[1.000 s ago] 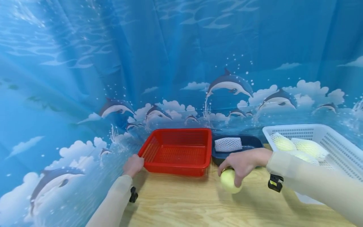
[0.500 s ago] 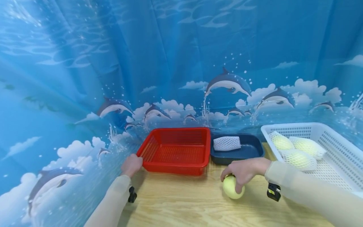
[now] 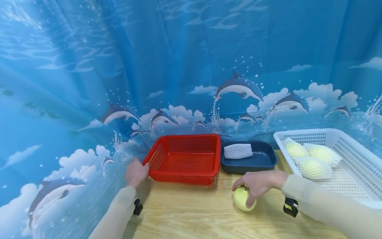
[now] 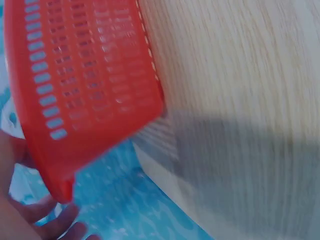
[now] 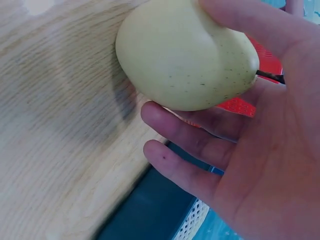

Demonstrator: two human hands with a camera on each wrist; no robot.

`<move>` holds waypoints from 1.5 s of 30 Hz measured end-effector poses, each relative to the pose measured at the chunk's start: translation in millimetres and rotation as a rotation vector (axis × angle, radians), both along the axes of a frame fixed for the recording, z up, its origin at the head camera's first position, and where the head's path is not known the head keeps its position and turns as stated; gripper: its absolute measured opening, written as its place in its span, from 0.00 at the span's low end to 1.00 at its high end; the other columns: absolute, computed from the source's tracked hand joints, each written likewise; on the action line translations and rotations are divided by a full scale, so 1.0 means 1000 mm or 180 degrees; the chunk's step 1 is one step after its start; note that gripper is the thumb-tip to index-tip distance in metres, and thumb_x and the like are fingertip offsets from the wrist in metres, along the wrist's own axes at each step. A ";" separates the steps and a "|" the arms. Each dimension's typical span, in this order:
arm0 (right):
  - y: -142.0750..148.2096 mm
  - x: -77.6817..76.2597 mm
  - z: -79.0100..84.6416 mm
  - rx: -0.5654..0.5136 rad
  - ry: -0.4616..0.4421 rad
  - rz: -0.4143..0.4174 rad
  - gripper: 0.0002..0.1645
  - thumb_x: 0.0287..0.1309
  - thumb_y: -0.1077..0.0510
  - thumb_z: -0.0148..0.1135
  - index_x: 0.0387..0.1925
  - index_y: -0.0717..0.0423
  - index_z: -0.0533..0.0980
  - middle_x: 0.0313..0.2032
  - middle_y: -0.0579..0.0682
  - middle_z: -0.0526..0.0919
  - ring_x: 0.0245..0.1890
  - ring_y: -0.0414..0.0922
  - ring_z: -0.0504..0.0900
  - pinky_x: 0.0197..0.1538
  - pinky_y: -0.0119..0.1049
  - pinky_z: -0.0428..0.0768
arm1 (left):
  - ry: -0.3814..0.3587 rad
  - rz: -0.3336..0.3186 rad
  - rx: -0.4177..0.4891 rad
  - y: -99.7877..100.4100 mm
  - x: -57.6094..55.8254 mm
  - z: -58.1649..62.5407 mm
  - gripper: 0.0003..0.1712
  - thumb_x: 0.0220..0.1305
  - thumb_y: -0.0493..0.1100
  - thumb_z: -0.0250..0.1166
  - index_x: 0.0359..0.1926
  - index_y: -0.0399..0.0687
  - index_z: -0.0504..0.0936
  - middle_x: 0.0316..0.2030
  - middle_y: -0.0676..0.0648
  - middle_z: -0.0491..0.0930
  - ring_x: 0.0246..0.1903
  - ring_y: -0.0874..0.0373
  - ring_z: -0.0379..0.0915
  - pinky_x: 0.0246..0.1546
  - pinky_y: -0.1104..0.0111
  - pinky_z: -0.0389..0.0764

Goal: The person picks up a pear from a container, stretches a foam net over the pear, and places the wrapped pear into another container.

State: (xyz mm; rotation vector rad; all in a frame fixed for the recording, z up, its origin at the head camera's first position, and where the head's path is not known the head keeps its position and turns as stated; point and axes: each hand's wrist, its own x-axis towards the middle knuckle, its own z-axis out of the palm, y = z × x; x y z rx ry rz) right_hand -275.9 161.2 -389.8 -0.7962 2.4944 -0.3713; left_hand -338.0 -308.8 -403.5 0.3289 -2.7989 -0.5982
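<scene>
A pale yellow pear (image 3: 243, 199) is in my right hand (image 3: 258, 183), just in front of the dark blue tray (image 3: 265, 158). In the right wrist view the thumb lies on one side of the pear (image 5: 180, 60) and fingers on the other, its dark stem toward the palm. It is at or very near the tabletop; contact is hard to tell. My left hand (image 3: 135, 172) holds the near left corner of the red basket (image 3: 185, 177). The left wrist view shows the thumb and fingers around that basket's corner (image 4: 60, 187).
A white foam net sleeve (image 3: 238, 151) lies in the dark tray. To the right stands a white basket (image 3: 352, 186) with three net-wrapped pears (image 3: 314, 167). Behind the wooden table (image 3: 185, 215) hangs a blue dolphin-printed curtain (image 3: 167, 66).
My right hand has shifted down and slightly toward me with the pear, and the pear's stem end now shows between the fingers. My left hand stays at the red basket's corner.
</scene>
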 end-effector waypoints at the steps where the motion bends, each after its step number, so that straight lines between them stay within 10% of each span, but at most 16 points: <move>1: 0.000 0.001 0.000 -0.0006 0.0017 -0.0013 0.40 0.40 0.47 0.80 0.60 0.33 0.78 0.54 0.38 0.80 0.52 0.40 0.77 0.55 0.45 0.77 | 0.0129 -0.0002 -0.0025 0.003 0.001 0.001 0.23 0.68 0.52 0.58 0.49 0.34 0.73 0.45 0.32 0.76 0.48 0.35 0.72 0.44 0.43 0.76; 14: 0.008 0.008 -0.005 -0.0218 0.0106 -0.0009 0.47 0.42 0.43 0.80 0.67 0.41 0.73 0.60 0.39 0.79 0.61 0.46 0.77 0.62 0.48 0.75 | 0.0795 -0.0750 0.0134 0.098 0.042 0.028 0.15 0.62 0.48 0.63 0.47 0.48 0.78 0.39 0.49 0.80 0.39 0.53 0.75 0.41 0.54 0.79; 24: 0.018 0.011 -0.009 -0.0449 0.0022 -0.0196 0.54 0.35 0.53 0.82 0.69 0.43 0.69 0.57 0.45 0.80 0.35 0.36 0.79 0.45 0.36 0.79 | 0.0199 -0.1938 0.0294 0.162 0.088 0.043 0.04 0.65 0.48 0.61 0.38 0.57 0.77 0.24 0.57 0.76 0.20 0.62 0.69 0.25 0.67 0.71; 33: 0.033 0.017 -0.005 -0.0332 0.0100 -0.0210 0.50 0.39 0.63 0.75 0.69 0.48 0.69 0.52 0.46 0.80 0.34 0.37 0.78 0.37 0.33 0.78 | -0.0227 -0.2531 0.0514 0.204 0.102 0.022 0.03 0.63 0.45 0.65 0.36 0.56 0.79 0.24 0.61 0.76 0.23 0.67 0.70 0.26 0.72 0.72; 45: 0.049 0.018 -0.007 -0.0661 0.0610 0.0069 0.29 0.55 0.66 0.66 0.60 0.57 0.77 0.42 0.49 0.84 0.31 0.31 0.77 0.36 0.31 0.80 | -0.0605 -0.2746 0.0401 0.247 0.105 -0.011 0.13 0.60 0.50 0.69 0.43 0.52 0.80 0.23 0.61 0.75 0.20 0.68 0.70 0.24 0.73 0.72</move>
